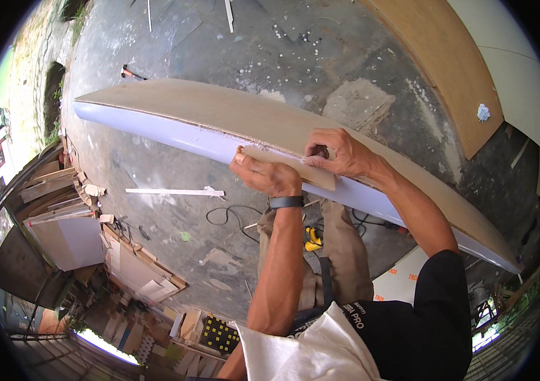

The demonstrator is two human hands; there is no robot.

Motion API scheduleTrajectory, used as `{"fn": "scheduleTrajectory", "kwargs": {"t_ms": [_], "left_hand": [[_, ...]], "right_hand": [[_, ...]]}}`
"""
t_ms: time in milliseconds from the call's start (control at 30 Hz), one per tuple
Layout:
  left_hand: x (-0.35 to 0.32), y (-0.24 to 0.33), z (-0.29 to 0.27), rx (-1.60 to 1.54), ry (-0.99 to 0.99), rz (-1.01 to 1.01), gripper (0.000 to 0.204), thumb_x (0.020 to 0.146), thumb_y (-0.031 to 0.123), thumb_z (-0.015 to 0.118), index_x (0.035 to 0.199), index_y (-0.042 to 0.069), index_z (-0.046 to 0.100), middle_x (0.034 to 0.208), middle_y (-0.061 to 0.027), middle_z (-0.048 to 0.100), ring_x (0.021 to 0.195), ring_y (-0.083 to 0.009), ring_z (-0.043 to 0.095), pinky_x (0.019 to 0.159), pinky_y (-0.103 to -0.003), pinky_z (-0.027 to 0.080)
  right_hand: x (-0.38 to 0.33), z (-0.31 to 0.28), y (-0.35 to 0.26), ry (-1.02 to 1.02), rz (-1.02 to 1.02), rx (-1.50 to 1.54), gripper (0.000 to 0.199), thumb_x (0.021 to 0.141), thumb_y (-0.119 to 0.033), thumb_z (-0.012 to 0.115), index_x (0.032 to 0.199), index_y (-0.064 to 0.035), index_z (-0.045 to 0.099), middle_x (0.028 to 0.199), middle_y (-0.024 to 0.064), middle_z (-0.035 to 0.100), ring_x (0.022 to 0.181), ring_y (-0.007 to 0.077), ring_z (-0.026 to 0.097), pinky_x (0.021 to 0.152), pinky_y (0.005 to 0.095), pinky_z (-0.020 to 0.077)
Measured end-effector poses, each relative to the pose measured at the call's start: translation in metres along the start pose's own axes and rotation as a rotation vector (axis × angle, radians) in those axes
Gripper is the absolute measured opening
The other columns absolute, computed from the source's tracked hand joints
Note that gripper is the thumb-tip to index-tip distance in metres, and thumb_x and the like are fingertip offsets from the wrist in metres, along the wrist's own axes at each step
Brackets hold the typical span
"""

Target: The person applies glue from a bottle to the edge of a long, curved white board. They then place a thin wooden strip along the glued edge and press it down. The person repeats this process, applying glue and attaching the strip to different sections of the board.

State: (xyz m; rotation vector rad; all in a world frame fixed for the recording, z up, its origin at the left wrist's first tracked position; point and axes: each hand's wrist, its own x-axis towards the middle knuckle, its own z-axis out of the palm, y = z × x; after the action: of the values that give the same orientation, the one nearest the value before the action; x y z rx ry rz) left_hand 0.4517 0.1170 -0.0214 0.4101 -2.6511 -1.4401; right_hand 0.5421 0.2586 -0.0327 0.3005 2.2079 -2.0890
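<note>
A long board (174, 108) with a brown top and a white laminated edge runs from upper left to lower right in front of me. My left hand (268, 174) and my right hand (340, 152) both press a small tan strip of laminate (295, 168) against the board's white edge. The left thumb and fingers pinch the strip's left end. My right fingers curl over its upper edge on the board's top. A black band sits on my left wrist.
Below lies a stained concrete floor (181, 171) with a white strip (174, 192), a black cable (225, 216) and a yellow tool (312, 238). Stacked boards and offcuts (60, 197) crowd the left. A large brown panel (447, 70) stands at upper right.
</note>
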Motion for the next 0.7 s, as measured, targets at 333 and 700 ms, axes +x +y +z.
{"fn": "scheduleTrajectory", "kwargs": {"t_ms": [333, 700], "left_hand": [[0.001, 0.002, -0.005, 0.078, -0.011, -0.008, 0.053, 0.113, 0.043, 0.032, 0.115, -0.004, 0.055, 0.110, -0.0174, 0.059, 0.100, -0.0281, 0.059, 0.092, -0.042, 0.048], [0.001, 0.001, -0.004, 0.081, -0.038, -0.011, 0.055, 0.112, 0.045, 0.033, 0.120, -0.006, 0.055, 0.112, -0.0195, 0.058, 0.103, -0.0314, 0.059, 0.094, -0.043, 0.047]], "right_hand": [[-0.010, 0.002, 0.005, 0.015, -0.026, -0.021, 0.022, 0.090, -0.019, 0.078, 0.096, -0.0006, 0.068, 0.086, 0.0095, 0.066, 0.075, 0.0223, 0.063, 0.069, 0.0349, 0.0519], [0.103, 0.050, 0.000, 0.072, -0.185, -0.114, 0.027, 0.089, -0.023, 0.078, 0.091, -0.0004, 0.064, 0.084, 0.0112, 0.065, 0.073, 0.0256, 0.061, 0.069, 0.0386, 0.0513]]}}
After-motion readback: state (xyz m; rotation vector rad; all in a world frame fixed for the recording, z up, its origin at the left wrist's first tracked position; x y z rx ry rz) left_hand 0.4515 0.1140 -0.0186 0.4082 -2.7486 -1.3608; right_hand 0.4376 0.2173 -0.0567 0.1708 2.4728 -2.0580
